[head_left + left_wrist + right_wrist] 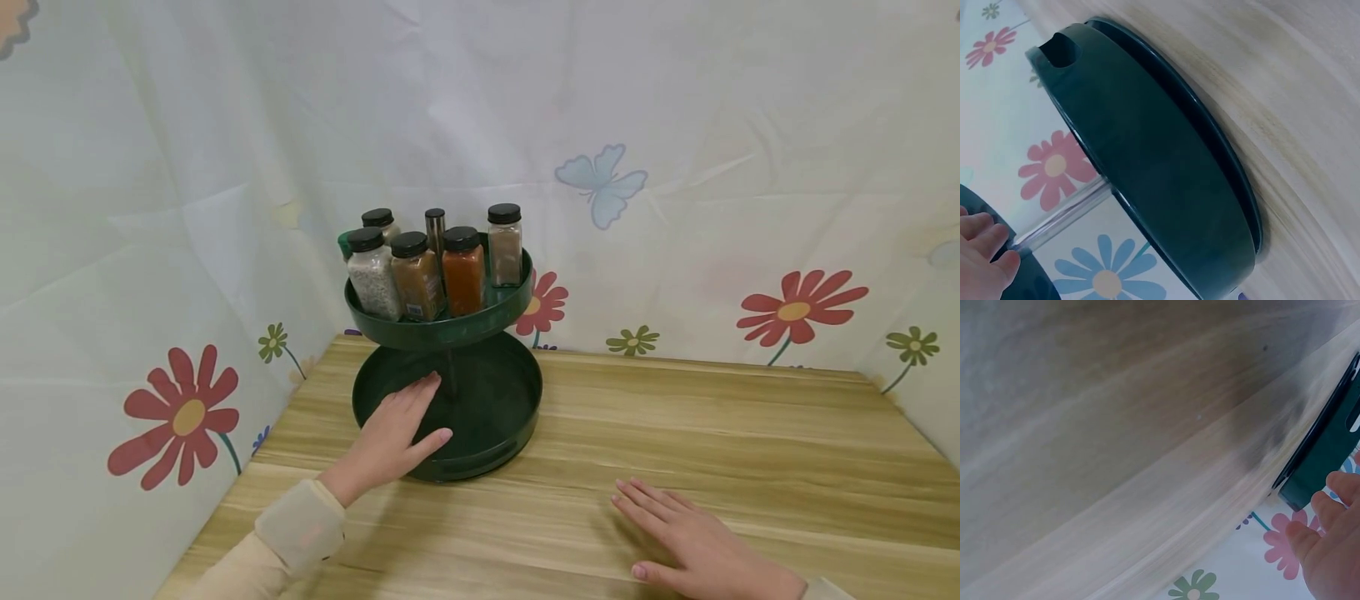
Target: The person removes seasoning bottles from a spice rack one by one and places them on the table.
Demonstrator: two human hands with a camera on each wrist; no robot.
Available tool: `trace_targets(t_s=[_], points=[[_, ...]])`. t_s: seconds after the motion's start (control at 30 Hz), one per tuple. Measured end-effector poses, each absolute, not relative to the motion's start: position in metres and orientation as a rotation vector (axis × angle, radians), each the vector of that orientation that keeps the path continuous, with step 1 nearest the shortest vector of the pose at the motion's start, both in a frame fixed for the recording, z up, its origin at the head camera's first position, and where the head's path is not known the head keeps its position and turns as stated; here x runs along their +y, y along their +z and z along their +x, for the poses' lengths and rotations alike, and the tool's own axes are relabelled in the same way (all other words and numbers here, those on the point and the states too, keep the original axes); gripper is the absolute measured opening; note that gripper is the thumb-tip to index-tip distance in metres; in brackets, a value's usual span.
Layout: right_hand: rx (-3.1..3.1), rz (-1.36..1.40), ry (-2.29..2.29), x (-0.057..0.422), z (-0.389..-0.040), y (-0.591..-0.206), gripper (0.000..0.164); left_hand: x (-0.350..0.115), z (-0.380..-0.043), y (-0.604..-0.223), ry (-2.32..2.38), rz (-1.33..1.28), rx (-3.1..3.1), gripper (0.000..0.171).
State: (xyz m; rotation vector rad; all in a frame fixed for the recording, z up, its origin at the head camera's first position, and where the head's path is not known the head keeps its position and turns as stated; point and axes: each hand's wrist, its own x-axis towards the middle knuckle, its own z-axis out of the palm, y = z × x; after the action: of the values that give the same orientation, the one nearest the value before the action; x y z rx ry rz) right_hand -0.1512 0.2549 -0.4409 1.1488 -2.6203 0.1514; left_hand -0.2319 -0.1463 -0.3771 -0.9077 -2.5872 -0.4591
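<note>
A dark green two-tier turntable rack (450, 468) stands on the wooden table, its tiers joined by a clear post (1066, 212). Several spice jars with black lids crowd the upper tier, among them a white-grained jar (373, 283), a brown one (418, 285) and an orange-red one (465, 279). My left hand (393, 433) reaches over the front left of the lower tier, fingers straight, thumb apart, holding nothing. To the right of the rack, my right hand (686, 537) hovers low above the table with its fingers extended and nothing in them.
The wooden table (712, 433) runs from the rack to the right. Behind and at the left hangs a white curtain (697, 167) printed with flowers and a butterfly. A slim dark shaker (435, 225) and a taller jar (506, 246) stand toward the upper tier's back.
</note>
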Motion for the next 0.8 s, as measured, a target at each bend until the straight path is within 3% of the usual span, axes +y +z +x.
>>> trace_targets(t_s=[0.8], points=[[-2.660, 1.140, 0.201, 0.256, -0.148, -0.440, 0.065, -0.149, -0.229, -0.361, -0.814, -0.589, -2.586, 0.071]])
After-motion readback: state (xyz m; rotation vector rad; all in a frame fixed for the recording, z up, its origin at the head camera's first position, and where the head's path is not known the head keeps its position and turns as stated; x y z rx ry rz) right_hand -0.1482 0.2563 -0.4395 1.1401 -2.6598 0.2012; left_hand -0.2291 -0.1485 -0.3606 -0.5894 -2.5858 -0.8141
